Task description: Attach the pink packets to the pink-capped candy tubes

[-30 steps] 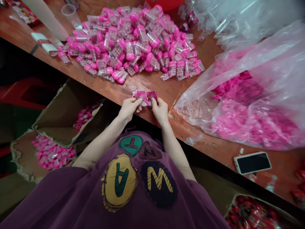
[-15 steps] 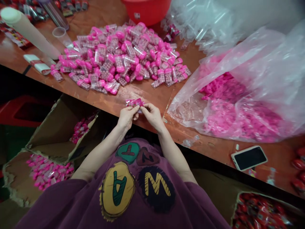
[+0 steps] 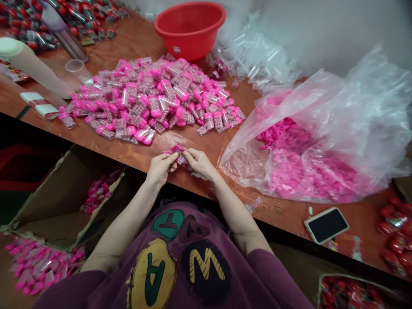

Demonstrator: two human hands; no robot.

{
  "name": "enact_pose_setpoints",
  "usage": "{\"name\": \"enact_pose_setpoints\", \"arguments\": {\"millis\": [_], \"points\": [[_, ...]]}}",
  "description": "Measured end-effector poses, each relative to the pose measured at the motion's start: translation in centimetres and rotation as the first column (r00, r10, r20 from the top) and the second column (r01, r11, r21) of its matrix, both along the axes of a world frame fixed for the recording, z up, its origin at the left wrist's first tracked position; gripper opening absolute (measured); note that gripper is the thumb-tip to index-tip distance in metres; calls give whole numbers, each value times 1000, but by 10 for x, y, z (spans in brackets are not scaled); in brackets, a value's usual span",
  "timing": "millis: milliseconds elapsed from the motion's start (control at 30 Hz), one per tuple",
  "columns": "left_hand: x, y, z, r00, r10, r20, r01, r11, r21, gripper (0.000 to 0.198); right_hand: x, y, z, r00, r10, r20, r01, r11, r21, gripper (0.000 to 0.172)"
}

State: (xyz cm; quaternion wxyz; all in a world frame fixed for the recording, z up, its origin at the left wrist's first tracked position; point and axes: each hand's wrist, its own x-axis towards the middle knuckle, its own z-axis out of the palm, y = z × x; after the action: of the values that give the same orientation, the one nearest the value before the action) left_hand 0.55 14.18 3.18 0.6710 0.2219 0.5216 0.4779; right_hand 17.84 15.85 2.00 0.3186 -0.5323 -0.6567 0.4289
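Note:
Between my two hands, at the near edge of the table [image 3: 128,152], is a small pink printed packet [image 3: 176,149]. My left hand [image 3: 161,168] pinches its left side between thumb and finger. My right hand [image 3: 198,163] pinches the right side, fingertips close to the left ones. My fingers partly cover the packet, so what is inside it cannot be made out. Just beyond my hands lies a big heap of small clear bottles [image 3: 154,98] with pink caps, filled with pale pink beads.
Right of the heap sprawls a clear plastic bag [image 3: 238,167] of pink caps. Behind stand a red basin [image 3: 189,34] and piled clear containers [image 3: 257,47]. A phone [image 3: 326,225] lies front right. Below left, an open cardboard box [image 3: 48,210] holds pink packets; a tall bottle [image 3: 35,68] stands left.
My view has tilted up, showing more of the red basin. My hands have shifted slightly apart and the packet has turned and looks more crumpled between them.

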Motion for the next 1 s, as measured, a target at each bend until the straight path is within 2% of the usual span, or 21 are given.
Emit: {"name": "enact_pose_setpoints", "arguments": {"millis": [67,100,167,233,300,367,433,500,667,767,867,1000], "points": [[-1,2,-1,999,52,-6,-52,999,-2,37,12,25,2,993,-34,113,22,994,105,41],[-1,3,-2,998,65,-2,-65,998,-6,38,20,40,3,975,-129,182,94,977,193,36],[-1,5,-3,997,73,11,-73,997,-17,38,34,71,2,869,-390,304,276,893,356,33],[-1,5,-3,996,82,34,-81,996,-29,37,42,97,-3,729,-546,413,383,825,415,36],[0,6,-3,993,97,69,-94,995,-46,36,45,111,-10,639,-569,518,407,821,400,41],[0,6,-1,987,116,107,-110,992,-65,36,44,114,-17,607,-546,577,400,838,372,47],[-2,7,2,981,132,140,-121,989,-82,33,43,108,-24,622,-537,570,396,844,363,54],[-5,7,5,976,147,162,-133,986,-99,30,46,96,-27,672,-525,522,380,850,365,55],[-7,6,11,961,181,209,-155,979,-135,22,50,50,-23,840,-468,274,325,839,437,34],[-4,3,15,943,197,268,-160,975,-154,20,42,20,-18,911,-392,130,320,870,376,31],[0,-1,20,925,206,318,-158,973,-170,18,31,-8,-14,931,-360,-61,362,889,281,33],[3,-10,23,911,203,358,-150,974,-170,15,19,-37,-1,886,-344,-310,386,919,84,35]]}}
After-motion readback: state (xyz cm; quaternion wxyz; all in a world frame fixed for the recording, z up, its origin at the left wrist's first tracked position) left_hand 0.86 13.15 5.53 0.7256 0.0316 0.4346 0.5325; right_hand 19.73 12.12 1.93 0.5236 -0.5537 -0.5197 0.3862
